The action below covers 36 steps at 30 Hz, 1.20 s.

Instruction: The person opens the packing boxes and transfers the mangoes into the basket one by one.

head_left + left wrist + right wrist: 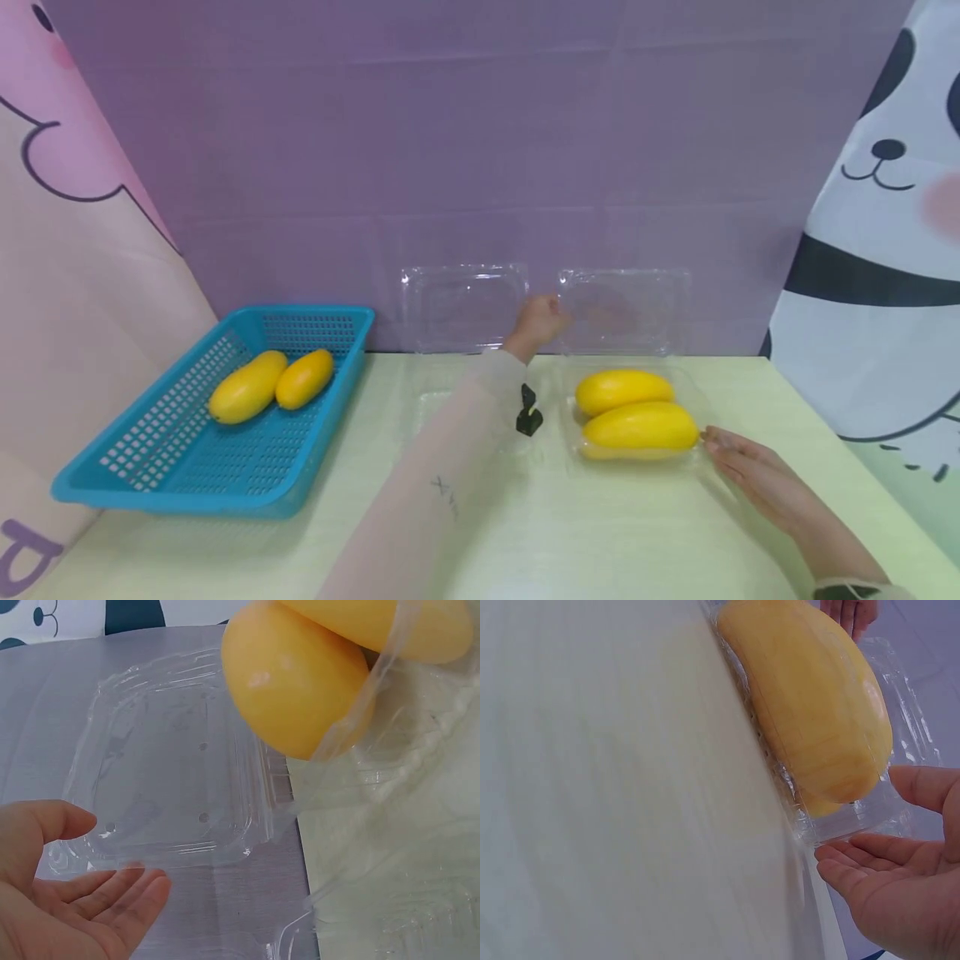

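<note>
A clear plastic clamshell box (573, 454) on the table holds two oblong yellow fruits (641, 427), and its lid (626, 312) stands raised at the back. My left hand (542, 321) is by the left edge of that lid. In the left wrist view its thumb and fingers (142, 904) are apart near the lid's corner; whether they touch it I cannot tell. At the box's right end is my right hand (757, 475). The right wrist view shows its fingers (885, 851) extended against the box's edge, thumb apart from them.
Left of the filled box is a second clear clamshell box with its lid (465, 308) up, partly hidden by my left arm. A blue plastic basket (288, 492) at the left holds two more yellow fruits (251, 387). A purple cloth (480, 133) hangs behind the table.
</note>
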{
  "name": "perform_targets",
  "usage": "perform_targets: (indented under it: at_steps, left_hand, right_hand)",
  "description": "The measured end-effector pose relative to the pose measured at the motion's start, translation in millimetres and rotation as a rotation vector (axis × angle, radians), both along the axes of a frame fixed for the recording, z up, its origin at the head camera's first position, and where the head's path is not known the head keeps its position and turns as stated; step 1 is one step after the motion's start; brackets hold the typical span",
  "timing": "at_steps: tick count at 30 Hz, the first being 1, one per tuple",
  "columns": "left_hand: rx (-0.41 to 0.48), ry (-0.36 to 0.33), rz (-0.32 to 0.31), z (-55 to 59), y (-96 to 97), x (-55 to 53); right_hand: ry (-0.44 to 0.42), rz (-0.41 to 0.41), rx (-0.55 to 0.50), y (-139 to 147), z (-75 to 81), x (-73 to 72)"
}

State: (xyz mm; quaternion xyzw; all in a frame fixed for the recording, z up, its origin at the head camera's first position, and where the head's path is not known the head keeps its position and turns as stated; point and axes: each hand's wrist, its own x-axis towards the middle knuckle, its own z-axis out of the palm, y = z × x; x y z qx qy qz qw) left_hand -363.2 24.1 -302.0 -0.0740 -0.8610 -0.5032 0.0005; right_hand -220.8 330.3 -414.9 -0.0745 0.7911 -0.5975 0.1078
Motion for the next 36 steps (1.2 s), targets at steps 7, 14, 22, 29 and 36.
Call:
perform_targets:
  at_steps: [7, 14, 22, 29, 36]
  left_hand:
    - [0.015, -0.092, -0.059, -3.8, 0.4, 10.6]
    - [-0.031, -0.167, -0.112, -7.3, 0.3, 19.9]
    - [-0.204, -0.114, -0.135, -7.1, 1.2, 29.0]
    - [-0.367, 0.041, -0.178, -1.2, 9.3, 38.8]
    - [-0.600, 0.071, -0.354, 4.4, 28.2, 55.7]
  right_hand:
    - [0.002, 0.001, -0.004, 0, 0.6, 1.0]
    - [0.015, 0.003, -0.052, -1, -1.7, 1.9]
    - [0.007, -0.002, -0.022, 0, -1.2, 2.4]
    - [-0.007, 0.003, -0.001, 1, 1.0, 1.2]
    - [-0.020, -0.001, 0.022, 2, 1.1, 0.3]
